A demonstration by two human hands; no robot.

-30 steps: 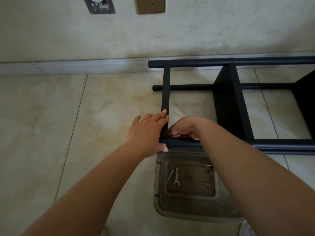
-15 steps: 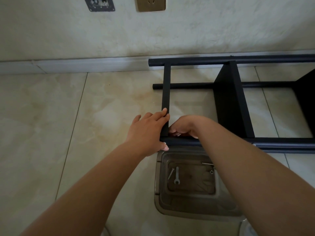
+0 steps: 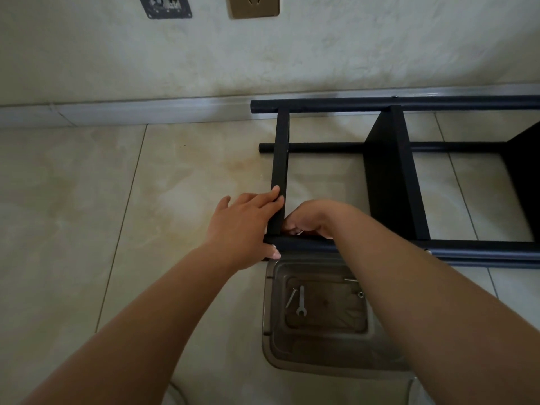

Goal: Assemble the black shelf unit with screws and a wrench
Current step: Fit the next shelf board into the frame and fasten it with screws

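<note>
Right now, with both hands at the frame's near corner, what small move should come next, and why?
Probably keep turning the fastener by fingers: the right hand is curled at the crossbar joint, the left hand braces it, and the wrench lies unused in the tray.

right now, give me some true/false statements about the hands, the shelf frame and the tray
1. The wrench lies in the clear tray. True.
2. The left hand holds the wrench. False: it rests on the black crossbar.
3. The right hand has its fingers curled at the frame's corner. True.
4. The shelf unit stands upright. False: it lies on its side on the floor.
5. The tray holds nothing but the wrench. False: a screw lies beside it.
</note>
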